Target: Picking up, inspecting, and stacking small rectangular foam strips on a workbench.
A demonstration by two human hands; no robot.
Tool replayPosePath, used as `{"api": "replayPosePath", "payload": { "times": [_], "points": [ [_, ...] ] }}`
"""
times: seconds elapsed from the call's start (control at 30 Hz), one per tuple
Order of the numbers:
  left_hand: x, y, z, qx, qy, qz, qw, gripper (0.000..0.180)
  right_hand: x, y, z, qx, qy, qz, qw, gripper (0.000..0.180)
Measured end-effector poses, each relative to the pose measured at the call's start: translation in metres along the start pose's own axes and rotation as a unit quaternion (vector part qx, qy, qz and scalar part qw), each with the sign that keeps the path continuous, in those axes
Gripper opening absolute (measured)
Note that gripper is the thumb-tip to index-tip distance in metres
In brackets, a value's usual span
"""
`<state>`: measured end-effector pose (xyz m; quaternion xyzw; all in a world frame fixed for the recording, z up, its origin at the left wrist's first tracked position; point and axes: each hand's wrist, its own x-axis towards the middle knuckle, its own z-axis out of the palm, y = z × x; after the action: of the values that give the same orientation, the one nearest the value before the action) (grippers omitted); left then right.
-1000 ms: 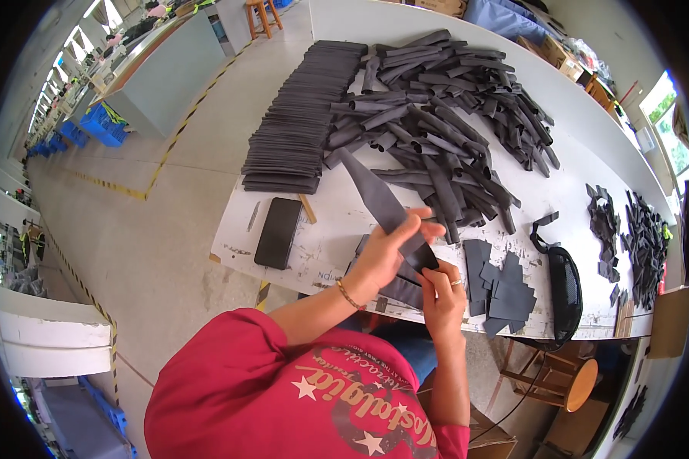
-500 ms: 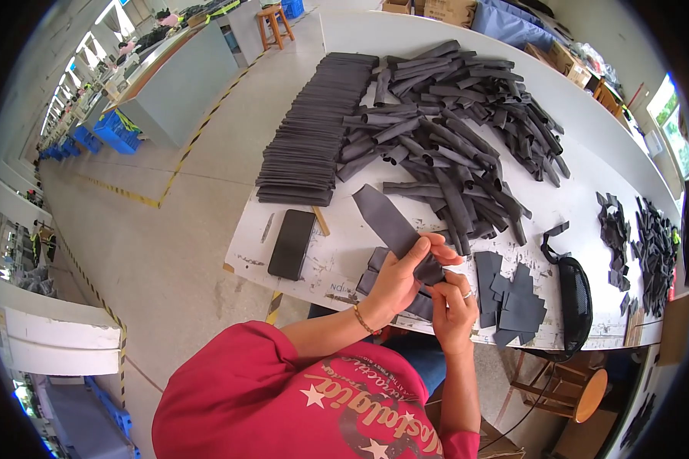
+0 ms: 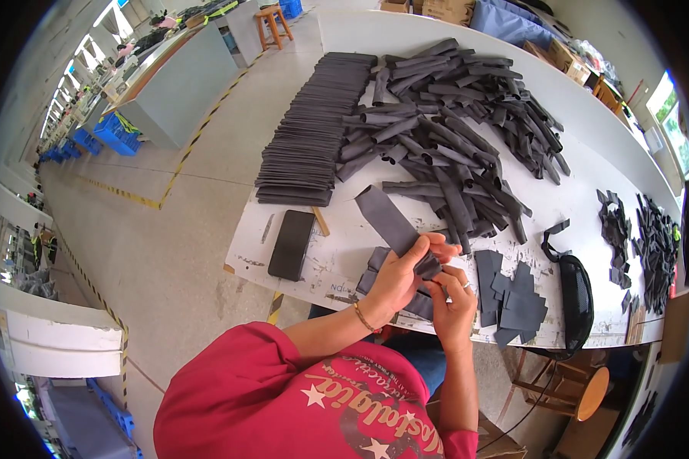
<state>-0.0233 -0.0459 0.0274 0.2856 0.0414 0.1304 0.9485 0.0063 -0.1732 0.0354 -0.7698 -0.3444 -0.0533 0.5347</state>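
Note:
A dark grey fabric strip (image 3: 385,218) is held up over the table's near edge. My left hand (image 3: 402,279) grips its lower part, thumb on top, while the strip's free end points away to the upper left. At the strip's near end, my right hand (image 3: 453,302) pinches the fabric, which is bunched between the two hands. Under my left hand lie more folded dark strips (image 3: 371,268), partly hidden by it. Flat black rectangular pieces (image 3: 522,306) are spread in a loose pile just right of my right hand.
Beyond my hands lies a heap of rolled dark tubes (image 3: 467,153), with a neat row of flattened ones (image 3: 314,126) to its left. A black phone (image 3: 292,245) rests near the left edge. At right are a black mesh pouch (image 3: 575,306) and dark scraps (image 3: 654,256).
My hands stay in nearly the same place. The fabric between my fingertips has shifted slightly and bunched, and the right fingers have moved a little.

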Motion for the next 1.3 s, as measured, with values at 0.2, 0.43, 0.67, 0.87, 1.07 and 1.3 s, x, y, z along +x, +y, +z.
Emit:
{"api": "replayPosePath", "payload": {
  "times": [0.2, 0.43, 0.67, 0.87, 1.07, 1.3],
  "points": [
    [0.012, 0.006, 0.000, 0.059, -0.003, 0.041, 0.997, 0.037, -0.004, -0.001, 0.024, 0.182, 0.137, 0.119, 0.966, 0.011],
    [0.016, 0.006, -0.002, 0.038, -0.060, 0.053, 0.996, 0.034, 0.007, -0.014, -0.001, 0.404, 0.119, 0.302, 0.855, 0.010],
    [0.023, 0.022, -0.019, -0.078, -0.025, 0.027, 0.996, 0.041, -0.007, 0.010, -0.002, 0.309, 0.154, 0.211, 0.914, 0.007],
    [0.025, 0.022, -0.021, -0.034, 0.046, 0.045, 0.997, 0.041, -0.007, 0.007, 0.005, 0.323, 0.139, 0.252, 0.901, 0.011],
    [0.023, 0.004, -0.013, -0.070, 0.002, 0.014, 0.997, 0.040, -0.006, 0.012, 0.010, 0.345, 0.103, 0.277, 0.891, 0.012],
    [0.022, -0.004, -0.014, -0.052, 0.029, 0.021, 0.998, 0.036, -0.005, 0.014, 0.014, 0.372, 0.116, 0.295, 0.873, 0.013]
  ]
}}
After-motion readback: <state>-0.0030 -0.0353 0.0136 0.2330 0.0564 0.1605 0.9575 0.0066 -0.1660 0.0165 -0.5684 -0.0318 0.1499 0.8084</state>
